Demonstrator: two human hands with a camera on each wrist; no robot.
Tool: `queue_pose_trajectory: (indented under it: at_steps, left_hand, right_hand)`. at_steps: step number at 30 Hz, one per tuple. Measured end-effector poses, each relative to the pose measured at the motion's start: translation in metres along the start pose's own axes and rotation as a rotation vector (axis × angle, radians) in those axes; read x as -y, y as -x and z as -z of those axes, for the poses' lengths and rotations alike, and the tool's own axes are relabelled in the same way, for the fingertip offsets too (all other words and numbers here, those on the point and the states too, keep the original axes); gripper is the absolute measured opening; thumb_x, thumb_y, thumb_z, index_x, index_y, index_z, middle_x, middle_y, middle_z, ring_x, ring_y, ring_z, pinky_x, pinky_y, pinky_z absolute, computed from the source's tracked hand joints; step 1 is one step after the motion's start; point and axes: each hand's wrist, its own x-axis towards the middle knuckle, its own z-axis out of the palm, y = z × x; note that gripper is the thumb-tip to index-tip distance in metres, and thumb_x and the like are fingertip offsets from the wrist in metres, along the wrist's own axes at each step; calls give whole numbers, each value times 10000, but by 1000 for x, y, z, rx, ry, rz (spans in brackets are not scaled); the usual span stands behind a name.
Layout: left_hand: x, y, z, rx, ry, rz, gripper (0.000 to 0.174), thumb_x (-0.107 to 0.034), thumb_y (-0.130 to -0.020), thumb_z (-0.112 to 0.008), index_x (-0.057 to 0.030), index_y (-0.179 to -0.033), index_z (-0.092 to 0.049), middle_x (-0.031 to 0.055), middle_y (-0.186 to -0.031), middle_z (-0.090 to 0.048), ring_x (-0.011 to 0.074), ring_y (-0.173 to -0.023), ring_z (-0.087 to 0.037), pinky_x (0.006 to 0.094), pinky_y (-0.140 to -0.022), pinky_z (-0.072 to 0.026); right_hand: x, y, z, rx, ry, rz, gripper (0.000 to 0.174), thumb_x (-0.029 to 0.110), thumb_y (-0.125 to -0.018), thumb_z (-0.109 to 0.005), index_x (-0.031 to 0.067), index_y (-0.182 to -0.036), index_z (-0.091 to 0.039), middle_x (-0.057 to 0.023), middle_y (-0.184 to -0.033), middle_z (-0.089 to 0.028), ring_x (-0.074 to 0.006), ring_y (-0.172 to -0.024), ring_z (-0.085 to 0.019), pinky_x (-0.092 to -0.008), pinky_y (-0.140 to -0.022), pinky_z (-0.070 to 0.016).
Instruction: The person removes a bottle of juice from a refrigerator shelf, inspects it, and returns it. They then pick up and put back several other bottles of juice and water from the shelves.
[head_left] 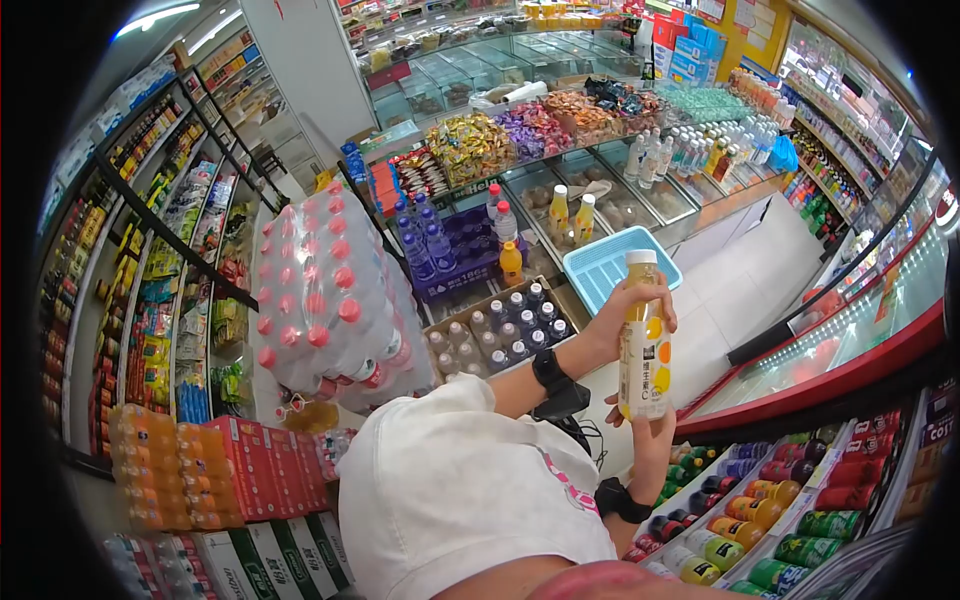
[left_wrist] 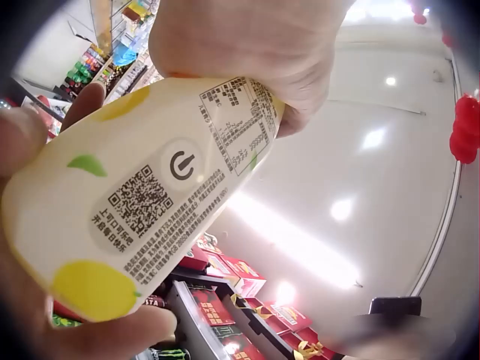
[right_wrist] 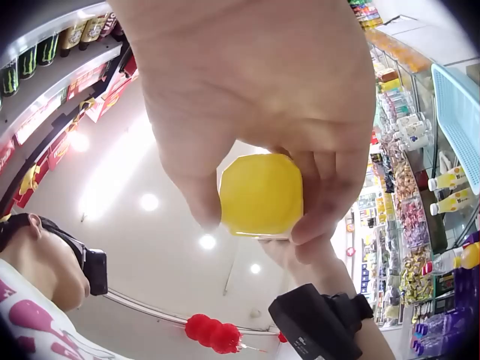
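Observation:
Upright in front of the shirt is a bottle of yellow drink (head_left: 645, 365) with a white cap (head_left: 641, 258) and a fruit-printed label. My left hand (head_left: 612, 318) grips its upper part, fingers wrapped below the cap. Around the lower end, my right hand (head_left: 652, 436) holds the bottle. The left wrist view shows the label's QR code (left_wrist: 140, 201) and printed text facing the camera, with my left hand (left_wrist: 240, 37) at the narrow end. In the right wrist view, the bottle's yellow base (right_wrist: 261, 195) shows between the fingers of my right hand (right_wrist: 259, 82).
A light blue plastic basket (head_left: 600, 262) lies beyond the bottle. Boxed dark-capped bottles (head_left: 520, 325) stand left of it, near a large wrapped pack of pink-capped bottles (head_left: 330, 290). Two similar yellow bottles (head_left: 558, 208) stand on the counter. Drink shelves (head_left: 760, 510) run along the lower right.

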Motion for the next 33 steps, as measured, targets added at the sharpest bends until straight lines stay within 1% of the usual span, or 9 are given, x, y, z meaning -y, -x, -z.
queue_pose_trajectory:
  at_steps: [9, 13, 14, 20, 24, 29, 30, 32, 33]
  left_hand:
    - [34, -41, -3, -142, 107, 340, 250, -327, -926, -701, -101, -906, -594, 82, -790, -657, 260, -799, -701, 394, -819, -567]
    - [48, -79, 4, -217, 289, 512, 253, -307, -893, -736, -100, -853, -596, 64, -751, -657, 218, -706, -683, 358, -703, -590]
    - [51, -90, 7, -226, 337, 534, 250, -300, -882, -742, -104, -841, -593, 57, -734, -650, 208, -673, -672, 352, -662, -591]
    - [42, -143, 23, -242, 314, 399, 297, -314, -856, -772, -93, -860, -573, 73, -735, -648, 228, -730, -713, 367, -674, -607]
    - [32, -164, 13, -395, 205, 229, 303, -284, -872, -760, -60, -923, -562, 95, -747, -646, 236, -746, -724, 383, -681, -609]
    - [46, -194, 47, -199, 49, 18, 250, -177, -871, -730, -35, -975, -553, 103, -793, -655, 239, -738, -718, 376, -678, -600]
    - [45, -196, 50, -189, 35, 27, 223, -127, -846, -716, -37, -963, -549, 107, -800, -665, 240, -727, -710, 365, -673, -591]
    - [30, -204, 46, -152, -75, -82, 210, -92, -816, -708, -40, -942, -549, 96, -766, -655, 242, -691, -700, 355, -664, -580]
    - [26, -210, 47, -136, -118, -80, 216, -78, -803, -704, -40, -940, -541, 88, -763, -645, 241, -669, -696, 351, -659, -575]
  right_hand:
    - [0, -10, 33, -244, 140, 186, 685, 244, -813, -877, -21, -1280, -451, -201, -1071, -705, -256, -796, -747, -281, -578, -561]
    - [16, -29, 58, -305, 213, 42, 569, 139, -826, -833, -23, -1237, -476, -186, -1009, -723, -235, -742, -746, -263, -551, -541]
    - [20, -37, 56, -328, 222, 61, 479, 52, -866, -755, -41, -1258, -496, -180, -973, -730, -215, -713, -740, -250, -549, -527]
    - [36, -86, 74, -268, 386, 7, 395, 8, -978, -599, -71, -1349, -491, -172, -1021, -726, -206, -791, -730, -274, -668, -537]
    - [41, -119, 84, -296, 378, 78, 304, 119, -1061, -498, -72, -1296, -532, -154, -1009, -723, -173, -812, -685, -286, -722, -507]
    - [34, -143, 103, -401, 423, -9, 332, 139, -1024, -561, -40, -1303, -590, -93, -1048, -709, -99, -812, -637, -239, -681, -504]
    - [32, -149, 90, -448, 371, 97, 373, 117, -999, -552, -39, -1337, -573, -88, -1082, -708, -101, -862, -639, -239, -717, -501]
    - [24, -147, 119, -192, 278, -118, 636, -14, -985, -516, 7, -1586, -310, -152, -1425, -541, -228, -1245, -574, -383, -1075, -441]
    - [24, -156, 117, -44, 118, -56, 707, 27, -989, -536, 20, -1620, -219, -142, -1468, -496, -237, -1313, -526, -398, -1110, -411]
